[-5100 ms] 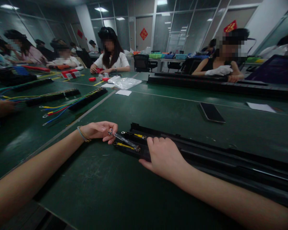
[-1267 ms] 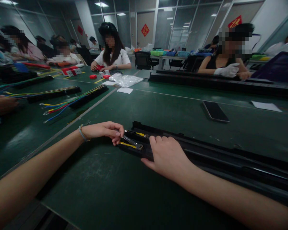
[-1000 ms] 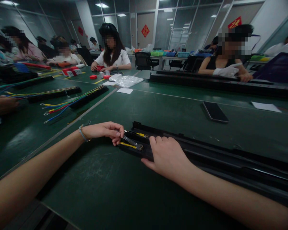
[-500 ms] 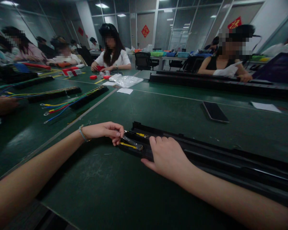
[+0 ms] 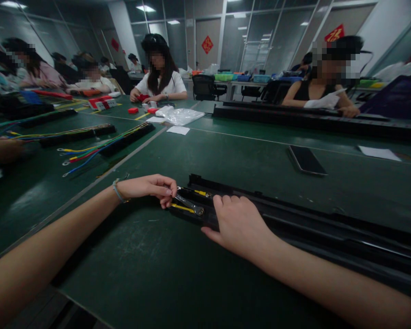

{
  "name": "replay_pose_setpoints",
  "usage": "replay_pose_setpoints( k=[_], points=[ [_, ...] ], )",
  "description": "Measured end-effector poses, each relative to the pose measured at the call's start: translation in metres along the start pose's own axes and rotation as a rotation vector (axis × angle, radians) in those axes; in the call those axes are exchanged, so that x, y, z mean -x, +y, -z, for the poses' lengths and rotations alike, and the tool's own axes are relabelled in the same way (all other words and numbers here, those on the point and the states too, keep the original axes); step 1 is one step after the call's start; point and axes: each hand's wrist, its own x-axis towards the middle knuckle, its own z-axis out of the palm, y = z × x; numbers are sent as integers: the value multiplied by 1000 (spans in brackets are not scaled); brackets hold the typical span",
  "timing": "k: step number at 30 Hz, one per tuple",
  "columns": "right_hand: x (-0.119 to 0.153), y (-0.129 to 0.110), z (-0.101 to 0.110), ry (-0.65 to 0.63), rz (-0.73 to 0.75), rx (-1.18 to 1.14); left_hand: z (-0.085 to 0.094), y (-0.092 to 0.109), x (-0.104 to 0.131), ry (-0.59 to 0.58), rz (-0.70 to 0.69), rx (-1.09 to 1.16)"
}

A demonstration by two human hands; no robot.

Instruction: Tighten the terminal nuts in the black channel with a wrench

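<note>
Pinching closer in on the wrench (image 5: 187,203) now with the left grip (image 5: 153,186), covering the outer end visible earlier, keeping its head at the bolt (image 5: 201,211) just right of that grip, clasping the black rail (image 5: 311,225) beyond with the right grip (image 5: 240,218), apparently steadying work there.

Workshop: wrench (image 5: 188,204), wires (image 5: 84,156), green workbench (image 5: 233,153)

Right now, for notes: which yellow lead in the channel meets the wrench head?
The yellow lead nearer the camera; the farther one's end is apart from the wrench.
</note>
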Motion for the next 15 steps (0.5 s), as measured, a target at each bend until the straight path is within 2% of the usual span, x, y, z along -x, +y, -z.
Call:
replay_pose_setpoints(
  k=[15],
  points=[
    [0,0,-1,11,-2,-8,0,-1,0,5,1,18]
  ],
)
